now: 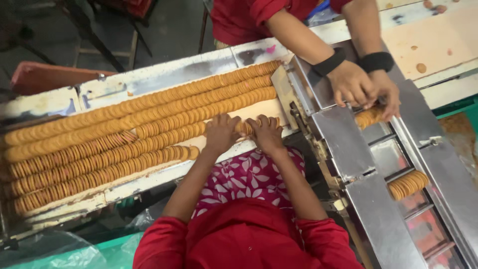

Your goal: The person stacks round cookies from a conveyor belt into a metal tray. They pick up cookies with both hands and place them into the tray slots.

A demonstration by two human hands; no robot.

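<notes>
Long rows of round golden biscuits point(149, 107) stand on edge on a pale feed table point(164, 74). My left hand point(220, 133) and my right hand point(266, 134) rest at the right end of the nearer rows. They press a short stack of biscuits point(246, 127) between them from both sides. Both arms wear red sleeves. A gap of bare table lies just beyond the stack, toward the metal machine.
Across the table, another person's two hands point(363, 87), with black wristbands, hold a biscuit stack point(368, 117) on a steel chute point(343, 144). Another stack point(408, 184) sits lower in the chute's channel. Loose biscuits lie on a board point(423, 45) at top right.
</notes>
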